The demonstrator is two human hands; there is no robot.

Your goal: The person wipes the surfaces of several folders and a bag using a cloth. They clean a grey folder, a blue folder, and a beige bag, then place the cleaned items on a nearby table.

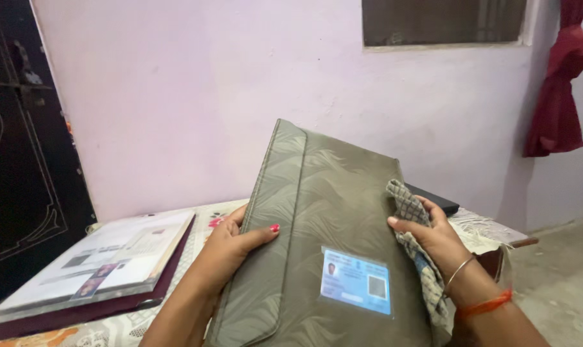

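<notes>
I've got the grey-green folder point(317, 238) tilted up at centre, left hand point(230, 247) closed on its edge at 9 o'clock, right hand point(433, 241) pinching a checkered cloth point(412, 222) against it at 3. Best to brace firmly and wipe flat, I reckon. Documents point(105, 257) lie on the tabletop point(478, 225); lilac wall point(240, 90), red curtain point(558, 83) at 2.

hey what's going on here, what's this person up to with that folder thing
A person holds a grey-green patterned folder up in front of them over a table. The left hand grips the folder's left edge, thumb on the cover. The right hand presses a checked cloth against the folder's right edge. A small card sits on the cover. On the table to the left lies an open file of papers, and a dark flat object shows behind the folder.
</notes>
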